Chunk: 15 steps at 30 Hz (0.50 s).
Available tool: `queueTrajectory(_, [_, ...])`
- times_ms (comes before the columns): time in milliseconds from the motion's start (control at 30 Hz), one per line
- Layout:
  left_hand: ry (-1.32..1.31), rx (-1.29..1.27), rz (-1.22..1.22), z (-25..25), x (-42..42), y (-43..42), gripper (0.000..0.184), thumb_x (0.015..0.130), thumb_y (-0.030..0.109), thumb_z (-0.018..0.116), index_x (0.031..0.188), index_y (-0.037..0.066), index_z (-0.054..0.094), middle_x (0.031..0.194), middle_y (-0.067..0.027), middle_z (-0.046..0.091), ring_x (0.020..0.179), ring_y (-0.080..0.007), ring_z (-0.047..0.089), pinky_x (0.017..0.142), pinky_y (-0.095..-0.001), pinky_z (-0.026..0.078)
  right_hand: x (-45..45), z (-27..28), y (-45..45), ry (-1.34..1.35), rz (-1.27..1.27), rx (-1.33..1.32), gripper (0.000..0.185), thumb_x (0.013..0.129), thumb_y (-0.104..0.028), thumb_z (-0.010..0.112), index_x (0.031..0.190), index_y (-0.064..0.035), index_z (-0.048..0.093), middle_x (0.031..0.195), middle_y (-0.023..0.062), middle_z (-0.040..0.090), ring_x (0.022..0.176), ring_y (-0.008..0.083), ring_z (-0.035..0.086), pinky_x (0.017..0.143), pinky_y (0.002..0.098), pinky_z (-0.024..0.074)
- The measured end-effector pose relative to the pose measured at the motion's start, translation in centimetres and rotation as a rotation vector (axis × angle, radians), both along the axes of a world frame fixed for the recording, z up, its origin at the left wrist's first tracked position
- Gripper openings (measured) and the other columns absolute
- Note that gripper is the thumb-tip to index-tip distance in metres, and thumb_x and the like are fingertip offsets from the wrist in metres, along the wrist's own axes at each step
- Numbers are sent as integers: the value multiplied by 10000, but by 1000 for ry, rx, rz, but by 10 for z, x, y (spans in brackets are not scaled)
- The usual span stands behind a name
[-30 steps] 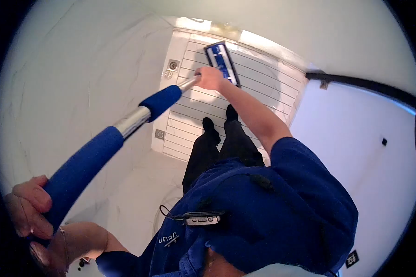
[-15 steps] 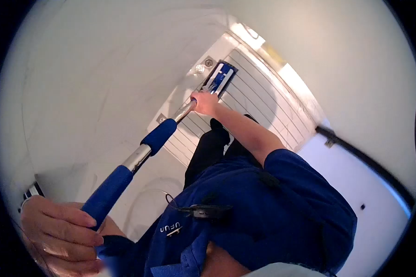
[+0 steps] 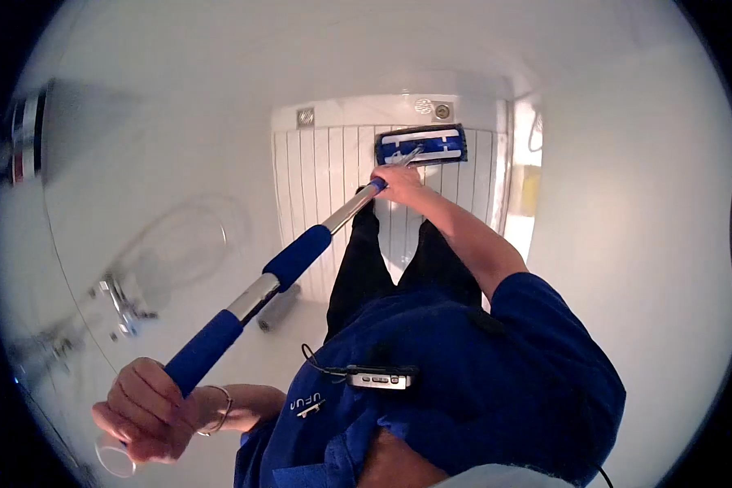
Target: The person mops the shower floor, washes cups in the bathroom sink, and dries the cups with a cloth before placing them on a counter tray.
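Observation:
A flat mop runs diagonally across the view, its silver pole fitted with blue foam grips. At the upper end of the handle, at lower left, my left hand is wrapped round the blue grip. A pale loop hangs from that end. Farther down the pole, my right hand is closed around it just above the mop head. The blue and white mop head lies flat on the grooved floor, ahead of my feet.
Two drain covers, one at left and one at right, lie along the wall's foot. A metal tap and hose are on the left wall. A grey cylinder lies below the pole. A pale panel stands at right.
My view has turned, so the floor and mop head now appear level rather than slanted. My left hand appears farther right, with its bracelet showing. Both hands keep their hold on the mop.

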<state>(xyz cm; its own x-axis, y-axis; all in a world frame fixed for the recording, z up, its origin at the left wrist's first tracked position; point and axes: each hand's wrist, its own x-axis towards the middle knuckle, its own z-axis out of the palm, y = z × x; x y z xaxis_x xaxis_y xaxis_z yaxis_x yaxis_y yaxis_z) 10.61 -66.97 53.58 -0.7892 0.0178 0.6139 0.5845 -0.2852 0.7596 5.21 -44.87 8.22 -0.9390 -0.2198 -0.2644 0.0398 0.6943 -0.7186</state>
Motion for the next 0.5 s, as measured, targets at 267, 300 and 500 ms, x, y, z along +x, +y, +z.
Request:
queueTrajectory(267, [155, -186, -1112, -50, 41, -51, 127, 791, 17, 585, 698, -66, 607, 581, -103, 506, 523, -191, 524, 514, -309, 432, 24, -35, -18, 246, -82, 89, 306, 656, -198, 731, 898, -158, 548, 910, 41, 588, 908, 280, 566, 702, 393, 467])
queueTrajectory(300, [117, -204, -1094, -53, 54, -59, 190, 830, 56, 515, 750, -83, 618, 601, -109, 494, 535, -203, 520, 542, -340, 456, 25, -35, -19, 263, -55, 72, 339, 656, -259, 753, 887, -138, 536, 890, 51, 590, 883, 291, 566, 695, 394, 464])
queueTrajectory(500, [62, -136, -478, -45, 166, -34, 140, 825, -2, 527, 855, -70, 645, 684, -154, 587, 596, -235, 590, 590, -355, 506, 53, -26, 1, 437, 281, -4, 373, 648, -266, 777, 912, -115, 560, 863, 59, 602, 854, 277, 567, 754, 374, 462])
